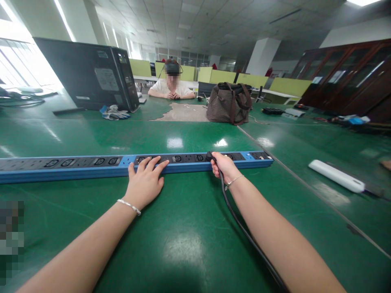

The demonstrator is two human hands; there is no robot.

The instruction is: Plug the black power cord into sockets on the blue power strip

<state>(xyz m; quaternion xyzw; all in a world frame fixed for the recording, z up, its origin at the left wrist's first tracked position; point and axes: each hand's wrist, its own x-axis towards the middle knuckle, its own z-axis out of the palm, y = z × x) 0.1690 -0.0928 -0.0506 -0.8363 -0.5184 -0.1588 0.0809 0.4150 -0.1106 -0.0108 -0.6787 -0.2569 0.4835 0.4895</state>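
A long blue power strip (88, 172) with a black socket face lies across the green table. My left hand (146, 179) rests on it left of centre, fingers spread over the sockets and holding nothing. Toward the strip's right end, my right hand (222, 166) is closed round a black plug (209, 156), which sits at the socket face; whether it is fully seated cannot be seen. From that hand a black cable (236, 217) runs down to the bottom edge, beside my right forearm.
A black computer case (91, 77) and gloves (114, 112) stand at the back left of the table (183, 252). A person (171, 87) sits opposite. Further right are a brown bag (224, 103) and a white oblong device (336, 176).
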